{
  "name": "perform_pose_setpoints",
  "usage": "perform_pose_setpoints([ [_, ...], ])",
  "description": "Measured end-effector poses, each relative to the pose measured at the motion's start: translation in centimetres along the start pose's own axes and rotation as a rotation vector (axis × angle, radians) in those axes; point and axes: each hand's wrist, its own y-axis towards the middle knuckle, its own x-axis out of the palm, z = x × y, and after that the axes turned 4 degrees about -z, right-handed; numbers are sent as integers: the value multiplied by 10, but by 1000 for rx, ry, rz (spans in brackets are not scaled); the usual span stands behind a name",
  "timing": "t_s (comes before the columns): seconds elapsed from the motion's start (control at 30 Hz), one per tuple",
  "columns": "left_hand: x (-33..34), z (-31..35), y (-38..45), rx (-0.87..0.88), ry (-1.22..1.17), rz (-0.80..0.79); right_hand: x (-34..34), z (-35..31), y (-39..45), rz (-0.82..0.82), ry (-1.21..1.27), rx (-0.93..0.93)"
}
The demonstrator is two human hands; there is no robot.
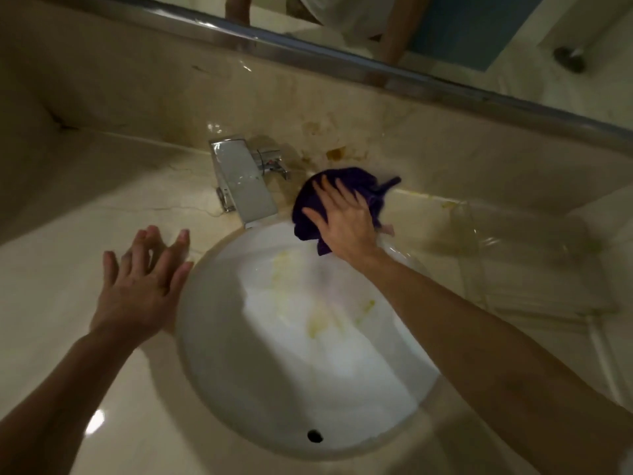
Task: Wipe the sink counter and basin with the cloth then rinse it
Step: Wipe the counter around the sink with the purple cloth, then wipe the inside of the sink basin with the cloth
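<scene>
Nearest me: white basin (274,389), yellow smears on its inner wall, small dark hole at the near rim. My left hand (144,286) lies flat on the counter (68,286) at the basin's left edge, fingers spread, gripping nothing. Farther: my right hand (346,217) presses palm-down, fingers splayed, on the purple cloth (308,207), which lies bunched on the counter at the basin's far right rim, just right of the chrome faucet (243,180). Beyond: brown stains (337,153) on the backsplash, then the mirror edge (308,46).
</scene>
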Motion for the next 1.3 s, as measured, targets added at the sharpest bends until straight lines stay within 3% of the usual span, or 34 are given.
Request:
perform_pose_setpoints([
  [0.07,0,-1,0,-1,7,8,-10,30,-10,-68,-34,-124],
  [0.13,0,-2,0,-6,6,29,-15,64,-24,-107,-43,-92],
  [0.27,-1,-1,-1,-9,2,12,-22,116,-66,-51,20,240],
  [0.4,-3,0,0,0,14,21,-31,122,-76,-134,58,464],
  [0.63,-2,-6,1,26,16,-36,-34,110,-125,-174,-82,349],
  [0.87,0,-7,2,43,14,30,-32,125,-73,-202,19,436],
  [1.07,-4,-6,3,34,37,-1,-31,128,-76,-231,-8,388],
  [1.2,-6,-6,3,28,37,-13,-35,119,-120,-185,-64,275],
  [1.3,-10,-4,1,24,39,-37,-37,121,-156,-190,-117,71],
])
